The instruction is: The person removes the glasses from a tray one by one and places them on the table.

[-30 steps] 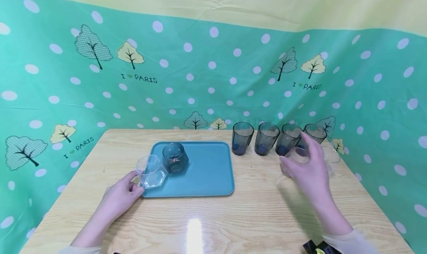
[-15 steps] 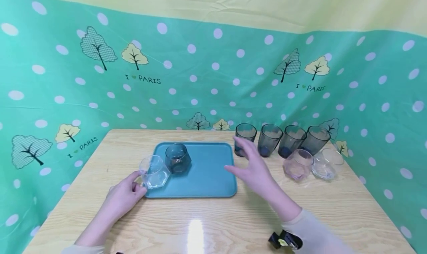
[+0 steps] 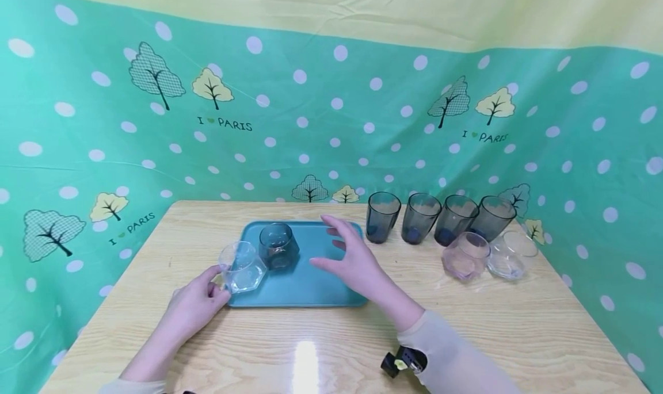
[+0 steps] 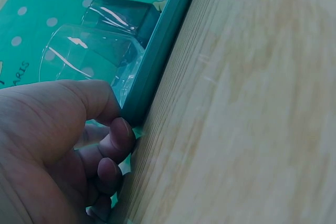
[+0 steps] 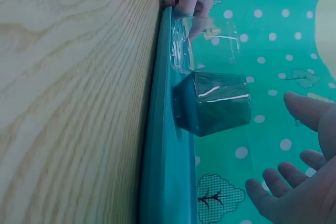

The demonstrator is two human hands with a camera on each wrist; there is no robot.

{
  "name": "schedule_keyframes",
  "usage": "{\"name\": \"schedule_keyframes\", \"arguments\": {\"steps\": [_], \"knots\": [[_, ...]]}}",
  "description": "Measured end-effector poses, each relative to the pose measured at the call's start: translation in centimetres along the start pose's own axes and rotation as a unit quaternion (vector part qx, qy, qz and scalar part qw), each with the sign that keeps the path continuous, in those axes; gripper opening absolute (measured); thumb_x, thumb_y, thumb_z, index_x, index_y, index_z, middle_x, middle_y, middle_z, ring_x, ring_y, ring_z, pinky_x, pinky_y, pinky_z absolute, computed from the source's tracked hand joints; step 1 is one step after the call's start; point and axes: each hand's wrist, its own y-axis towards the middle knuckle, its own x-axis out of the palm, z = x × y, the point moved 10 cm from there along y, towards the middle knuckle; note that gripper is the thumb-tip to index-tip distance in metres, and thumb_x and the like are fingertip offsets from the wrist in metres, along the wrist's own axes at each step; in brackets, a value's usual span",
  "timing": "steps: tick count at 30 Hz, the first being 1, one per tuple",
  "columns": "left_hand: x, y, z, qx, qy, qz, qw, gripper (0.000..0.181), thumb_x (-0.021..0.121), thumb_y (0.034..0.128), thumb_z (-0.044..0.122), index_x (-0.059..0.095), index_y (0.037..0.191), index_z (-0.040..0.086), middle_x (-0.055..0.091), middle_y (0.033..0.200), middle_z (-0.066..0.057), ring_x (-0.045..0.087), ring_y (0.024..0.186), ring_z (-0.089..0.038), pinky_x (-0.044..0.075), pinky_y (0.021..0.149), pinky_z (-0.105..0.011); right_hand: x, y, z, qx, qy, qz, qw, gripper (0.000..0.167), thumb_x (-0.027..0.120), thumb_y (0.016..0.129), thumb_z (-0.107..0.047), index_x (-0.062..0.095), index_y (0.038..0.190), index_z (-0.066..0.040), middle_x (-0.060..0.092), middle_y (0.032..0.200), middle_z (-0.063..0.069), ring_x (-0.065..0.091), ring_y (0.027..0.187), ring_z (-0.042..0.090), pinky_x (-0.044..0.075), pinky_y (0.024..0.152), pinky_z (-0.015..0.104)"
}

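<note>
My left hand grips the near left corner of the blue tray; in the left wrist view its thumb and curled fingers meet at the rim. Right beside those fingers, a clear glass with a hexagonal base stands on the tray. Just behind it and to the right is a smoky blue-grey glass of similar shape. Over the tray's right half hovers my right hand, thumb and fingers spread with nothing between them. In the right wrist view this hand is apart from the dark glass.
Several tall dark tumblers stand in a row along the table's back right. In front of them are a pinkish glass and a clear glass. A patterned green cloth hangs behind the wooden table.
My right hand has moved left, from the pinkish glass at the right to above the tray, carrying nothing. My left hand stays at the tray corner. The head view has shifted slightly.
</note>
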Motion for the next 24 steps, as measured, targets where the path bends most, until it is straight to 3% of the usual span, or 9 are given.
{"name": "schedule_keyframes", "arguments": {"steps": [4,16,24], "knots": [[-0.1,0.0,0.0,0.0,0.0,0.0,1.0,0.066,0.067,0.0961,0.018,0.051,0.156,-0.004,0.059,0.075,0.006,0.051,0.067,-0.018,0.041,0.092,-0.062,1.1,0.8,0.3,-0.003,0.015,-0.008,0.9999,0.088,0.09,0.093,-0.014,0.044,0.169,-0.018,0.048,0.166,0.002,0.049,0.15,0.027,0.044,0.12,0.044],[-0.1,0.0,0.0,-0.008,0.002,-0.001,1.0,0.067,0.068,0.0947,0.017,0.052,0.156,-0.003,0.06,0.077,0.006,0.053,0.07,-0.017,0.041,0.074,-0.041,4.1,2.9,2.0,0.032,0.071,-0.022,0.9967,0.09,0.091,0.094,-0.021,0.043,0.17,-0.02,0.045,0.17,0.004,0.048,0.152,0.028,0.043,0.121,0.046],[0.0,0.0,0.0,-0.01,0.005,-0.003,0.9999,0.068,0.068,0.0957,0.018,0.05,0.158,-0.004,0.062,0.078,0.006,0.055,0.07,-0.016,0.044,0.084,-0.051,6.1,4.2,3.3,0.048,0.09,-0.023,0.9945,0.089,0.09,0.094,-0.021,0.043,0.17,-0.019,0.042,0.171,0.007,0.044,0.155,0.035,0.04,0.123,0.05]]}}
